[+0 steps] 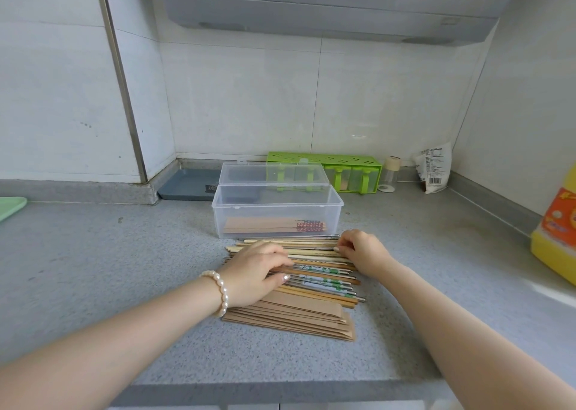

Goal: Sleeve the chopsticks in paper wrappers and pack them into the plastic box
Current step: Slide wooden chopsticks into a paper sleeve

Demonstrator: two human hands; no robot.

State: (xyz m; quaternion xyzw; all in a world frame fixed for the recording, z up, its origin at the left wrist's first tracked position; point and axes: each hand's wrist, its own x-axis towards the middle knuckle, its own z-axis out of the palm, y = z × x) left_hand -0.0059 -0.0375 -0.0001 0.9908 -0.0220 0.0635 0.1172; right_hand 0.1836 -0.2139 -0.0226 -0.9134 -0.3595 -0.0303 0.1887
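The tabletop (124, 285) is speckled grey-blue. The plastic box (277, 213) is clear; inside lie tan paper sleeves and chopstick ends with a red-and-white dotted pattern (309, 225). The loose chopsticks (314, 261) are pale wood, brown, and white with green markings. The wrappers (299, 319) are plain kraft brown. The spice rack (327, 161) is lime green, the bottle (554, 241) yellow with an orange label.
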